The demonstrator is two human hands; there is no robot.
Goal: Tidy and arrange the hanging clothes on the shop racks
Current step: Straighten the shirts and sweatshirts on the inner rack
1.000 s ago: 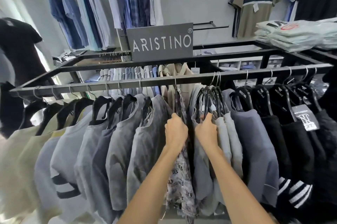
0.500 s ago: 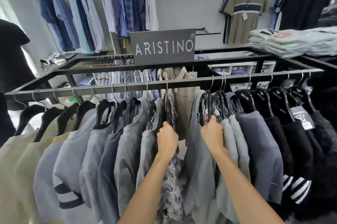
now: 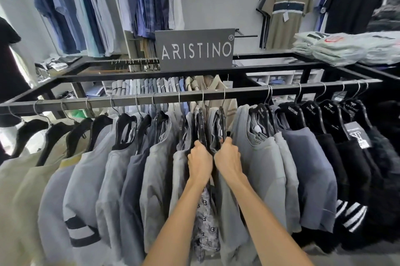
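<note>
A black metal rack rail [image 3: 244, 91] runs across the view with shirts on black hangers: cream at the left, grey and blue in the middle, black at the right. My left hand [image 3: 199, 160] is closed on the shoulder of a patterned grey shirt [image 3: 205, 224] on its hanger. My right hand [image 3: 228, 158] is closed on the hanger shoulder of a plain grey shirt [image 3: 229, 207] right beside it. The two hands nearly touch. Right of that shirt, a small gap separates it from the other grey shirts [image 3: 259, 153].
A grey ARISTINO sign [image 3: 194, 49] stands on the rack's top frame. Folded bagged shirts [image 3: 337, 48] are stacked at the right on the rack top. Blue shirts [image 3: 71, 10] and a striped polo [image 3: 286, 10] hang on the back wall. A second rail of shirts hangs behind.
My right hand has slid one grey shirt left along the rail, away from the bunch at the right and up against the patterned shirt. The gap between my hands has closed.
</note>
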